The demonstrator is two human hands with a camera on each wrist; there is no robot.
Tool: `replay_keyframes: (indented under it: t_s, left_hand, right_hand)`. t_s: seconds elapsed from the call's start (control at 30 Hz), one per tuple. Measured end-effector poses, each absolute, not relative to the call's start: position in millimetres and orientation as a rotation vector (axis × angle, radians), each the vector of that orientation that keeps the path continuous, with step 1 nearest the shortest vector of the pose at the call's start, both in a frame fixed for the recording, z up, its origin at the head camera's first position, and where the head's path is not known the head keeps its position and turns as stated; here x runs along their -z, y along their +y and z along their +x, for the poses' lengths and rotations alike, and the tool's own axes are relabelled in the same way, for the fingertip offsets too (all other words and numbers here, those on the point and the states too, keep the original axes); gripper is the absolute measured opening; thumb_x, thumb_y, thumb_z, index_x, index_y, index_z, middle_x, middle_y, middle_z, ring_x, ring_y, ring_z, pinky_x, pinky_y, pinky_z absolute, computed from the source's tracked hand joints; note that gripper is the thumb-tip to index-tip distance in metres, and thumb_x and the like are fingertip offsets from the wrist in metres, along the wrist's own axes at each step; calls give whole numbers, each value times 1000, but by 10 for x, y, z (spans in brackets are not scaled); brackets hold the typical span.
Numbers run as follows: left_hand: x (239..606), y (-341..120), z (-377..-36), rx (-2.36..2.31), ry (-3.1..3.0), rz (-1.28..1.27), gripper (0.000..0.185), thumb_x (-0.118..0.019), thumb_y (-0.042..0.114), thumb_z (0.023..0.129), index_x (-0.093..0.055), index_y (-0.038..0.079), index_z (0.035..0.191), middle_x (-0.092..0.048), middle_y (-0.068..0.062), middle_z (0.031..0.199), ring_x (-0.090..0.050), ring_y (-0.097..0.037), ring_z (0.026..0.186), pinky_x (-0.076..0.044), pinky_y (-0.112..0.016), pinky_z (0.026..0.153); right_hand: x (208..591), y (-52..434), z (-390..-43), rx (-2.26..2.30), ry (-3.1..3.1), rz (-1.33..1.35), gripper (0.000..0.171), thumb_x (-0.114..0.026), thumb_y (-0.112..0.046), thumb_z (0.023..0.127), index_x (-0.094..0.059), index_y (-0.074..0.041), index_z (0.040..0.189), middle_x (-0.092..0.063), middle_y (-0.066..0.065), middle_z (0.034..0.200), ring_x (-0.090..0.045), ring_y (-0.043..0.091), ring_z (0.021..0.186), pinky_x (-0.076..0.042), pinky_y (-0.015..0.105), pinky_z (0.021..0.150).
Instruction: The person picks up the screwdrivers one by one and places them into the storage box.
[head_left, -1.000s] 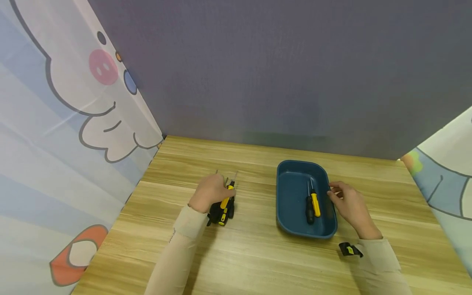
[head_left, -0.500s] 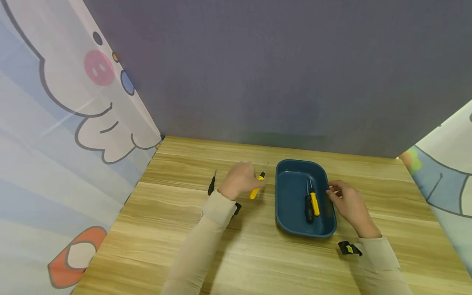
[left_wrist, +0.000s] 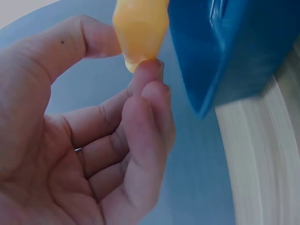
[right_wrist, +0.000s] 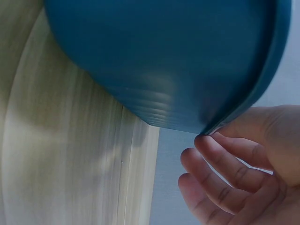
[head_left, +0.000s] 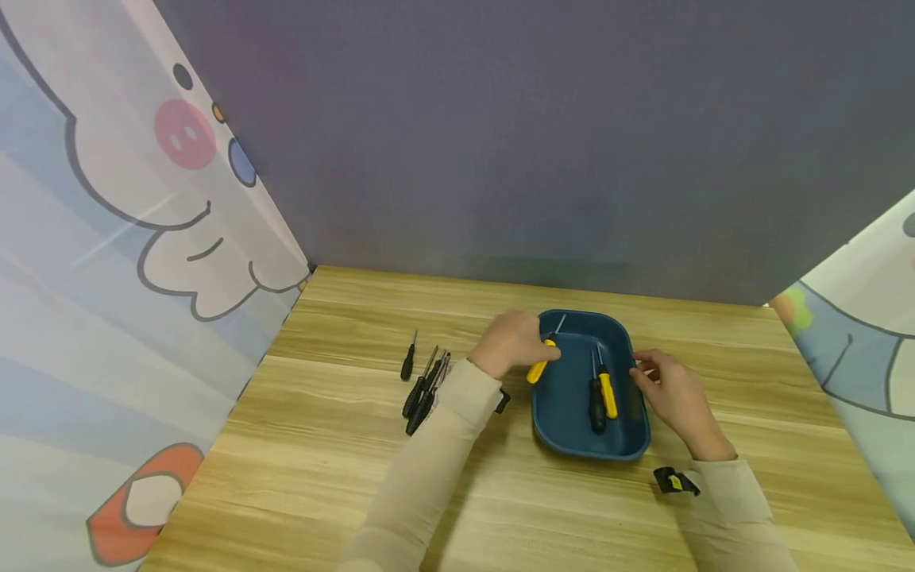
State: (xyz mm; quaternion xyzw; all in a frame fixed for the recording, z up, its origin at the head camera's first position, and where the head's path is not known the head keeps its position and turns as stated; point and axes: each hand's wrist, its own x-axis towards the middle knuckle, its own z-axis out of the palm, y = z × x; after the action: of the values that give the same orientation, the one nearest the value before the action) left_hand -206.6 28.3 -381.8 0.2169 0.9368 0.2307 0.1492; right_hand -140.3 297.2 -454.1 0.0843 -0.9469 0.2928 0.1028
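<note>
My left hand (head_left: pixel 509 343) pinches a yellow-handled screwdriver (head_left: pixel 539 372) over the left rim of a dark blue plastic bin (head_left: pixel 561 425). Its metal shaft slants up towards the back. Thumb and fingertips meet on the yellow handle (left_wrist: pixel 140 28) in the left wrist view, beside the bin wall (left_wrist: pixel 253 51). At the opposite side, my right hand (head_left: pixel 675 393) pinches the bin's right rim; the right wrist view shows its fingertips (right_wrist: pixel 206 143) against the edge. Inside the bin lie a black screwdriver (head_left: pixel 597 407) and another yellow-handled screwdriver (head_left: pixel 608 395), side by side.
Several dark-handled screwdrivers (head_left: pixel 422 397) lie bunched on the wooden table (head_left: pixel 322 445), partly behind my left sleeve. One small black screwdriver (head_left: pixel 407 364) lies apart to their left. A grey panel (head_left: pixel 465 159) stands behind the table, with cartoon-printed cloth (head_left: pixel 93 318) at the left.
My left hand has lifted the yellow-handled screwdriver from the bunch and carried it right to the bin's left rim. The bunch has come into view. The right hand stays at the rim.
</note>
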Motion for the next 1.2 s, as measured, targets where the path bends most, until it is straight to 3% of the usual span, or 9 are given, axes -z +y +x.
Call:
replay_keyframes:
  t_s: [0.27,0.63,0.97,1.2]
  left_hand:
    - [3919,646,-2121,-635,2696,673,53,-73,41,90,-51,16,48,-30,6,44,-27,-8,37,-28,-21,41]
    - [4114,1003,-2112,-545,2666,604,51,-71,45,91,-49,16,55,-31,6,47,-35,-8,37,-38,-22,41]
    - [4226,1119,-2067,-467,2675,538,32,-74,41,89,-67,15,72,-61,2,60,-55,-8,45,-47,-20,46]
    - [4235,1123,-2065,-450,2675,625,31,-74,37,90,-67,15,70,-61,2,60,-57,-11,55,-44,-26,77]
  right_hand:
    - [4540,2963,-1395,-867,-2808,221,28,-65,-3,95,-62,10,119,-67,23,98,-66,40,82,-54,54,67]
    - [4523,2954,-1384,-893,-2818,214,29,-64,-6,97,-61,10,121,-67,25,101,-66,41,85,-54,53,69]
    - [4538,2947,-1395,-888,-2800,236,28,-65,-4,96,-62,9,121,-67,24,100,-66,40,83,-54,53,68]
    - [4529,2951,-1398,-896,-2802,224,28,-65,-4,96,-61,10,121,-67,24,100,-66,40,83,-54,54,69]
